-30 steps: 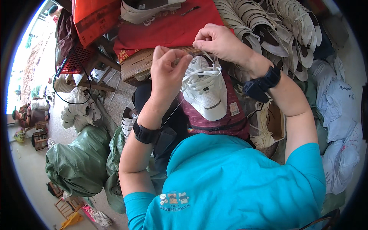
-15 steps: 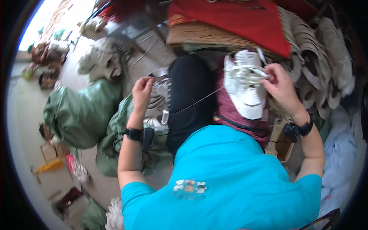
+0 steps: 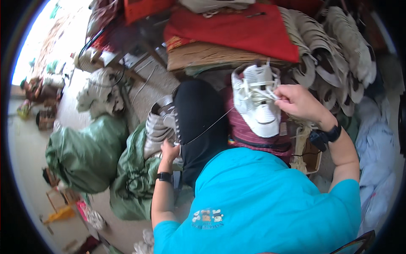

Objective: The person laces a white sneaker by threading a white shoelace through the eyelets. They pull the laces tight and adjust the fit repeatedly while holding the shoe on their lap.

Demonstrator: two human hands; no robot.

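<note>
I have the right hand at the near end of a white lace, thumb and fingers pinched together on it. The left hand is low beside a black-clad knee, against a stack of pale shoe uppers; I cannot tell from here whether it grips anything.

The shoe sits on maroon striped cloth over the right thigh, its toe toward the wearer. I see a white body, a lined toe panel, laces crossing loosely over the tongue, and a darker opening at the far end. A thin cord slants from the maroon cloth over the knee toward the left hand.

My count: one shoe on the lap, one thin cord, two black wristbands, one on each wrist. Beyond the lap, one red cloth covers part of a wooden table, with one pale shoe piece at its far side. Two green sacks slump on the left. Rows of nested uppers crowd the right, too overlapped for me to count.
</note>
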